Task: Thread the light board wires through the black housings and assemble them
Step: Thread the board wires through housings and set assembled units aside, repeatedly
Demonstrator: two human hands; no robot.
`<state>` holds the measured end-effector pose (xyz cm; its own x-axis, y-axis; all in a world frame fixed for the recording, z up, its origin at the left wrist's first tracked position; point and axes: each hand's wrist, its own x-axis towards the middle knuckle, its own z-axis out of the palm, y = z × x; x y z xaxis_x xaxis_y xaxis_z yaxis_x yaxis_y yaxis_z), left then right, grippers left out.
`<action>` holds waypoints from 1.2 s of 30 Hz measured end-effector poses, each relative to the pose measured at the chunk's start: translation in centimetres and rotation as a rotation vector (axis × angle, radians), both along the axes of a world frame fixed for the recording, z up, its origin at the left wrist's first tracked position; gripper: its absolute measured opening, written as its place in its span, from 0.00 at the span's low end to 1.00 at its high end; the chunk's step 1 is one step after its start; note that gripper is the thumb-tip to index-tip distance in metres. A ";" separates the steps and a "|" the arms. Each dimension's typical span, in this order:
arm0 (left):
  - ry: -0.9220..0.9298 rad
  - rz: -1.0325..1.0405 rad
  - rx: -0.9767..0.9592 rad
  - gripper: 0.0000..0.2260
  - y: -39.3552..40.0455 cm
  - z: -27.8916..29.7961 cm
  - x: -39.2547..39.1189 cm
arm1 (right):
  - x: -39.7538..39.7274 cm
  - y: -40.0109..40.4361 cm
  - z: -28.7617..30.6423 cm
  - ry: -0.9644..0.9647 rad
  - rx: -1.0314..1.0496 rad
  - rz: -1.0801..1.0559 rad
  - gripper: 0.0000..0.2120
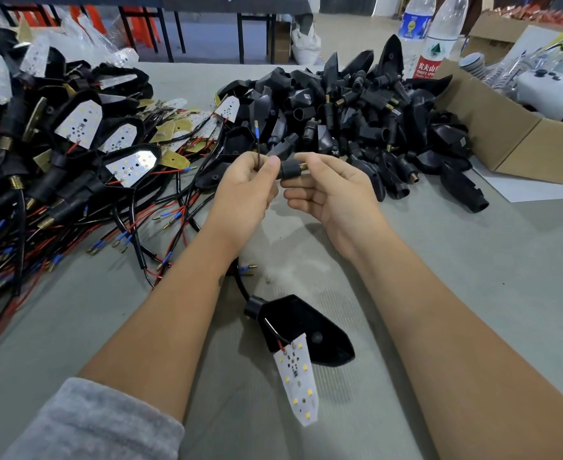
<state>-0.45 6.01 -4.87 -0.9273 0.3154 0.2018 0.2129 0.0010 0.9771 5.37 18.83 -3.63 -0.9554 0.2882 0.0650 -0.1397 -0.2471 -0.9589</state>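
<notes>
Black wire [259, 151] stands near-upright, pinched in left hand [245, 190], blue-sleeved terminal on top. Right hand [328, 190] pinches small black housing [290, 169] just beside it — long axis level, brass end pointing right. Wire tip must likely turn toward the housing bore.

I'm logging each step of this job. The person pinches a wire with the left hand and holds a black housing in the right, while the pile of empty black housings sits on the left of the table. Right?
Not quite. In the head view the left hand pinches the wire and the right hand holds a black housing, but the pile of empty black housings sits on the right of the table, not the left.
</notes>
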 end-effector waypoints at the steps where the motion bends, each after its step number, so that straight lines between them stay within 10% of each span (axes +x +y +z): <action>1: -0.009 0.003 0.015 0.09 0.0 0.0 0.0 | 0.0 0.0 0.0 0.007 -0.005 0.005 0.09; 11: -0.051 0.049 -0.004 0.09 0.0 -0.2 -0.3 | -0.7 0.3 -0.7 0.019 0.108 -0.161 0.11; 21: -0.028 0.106 -0.083 0.10 -0.1 -0.5 -0.6 | -0.6 0.0 -1.1 0.124 0.854 -0.348 0.11; 36: -0.007 0.172 -0.148 0.07 -0.5 -0.1 -0.4 | -0.8 0.5 -1.4 0.086 0.960 -0.296 0.09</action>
<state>-0.80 5.51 -4.94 -0.9711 0.1784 0.1587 0.1908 0.1804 0.9649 4.55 19.30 -5.02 -0.8353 0.3024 0.4592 -0.1485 0.6801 -0.7179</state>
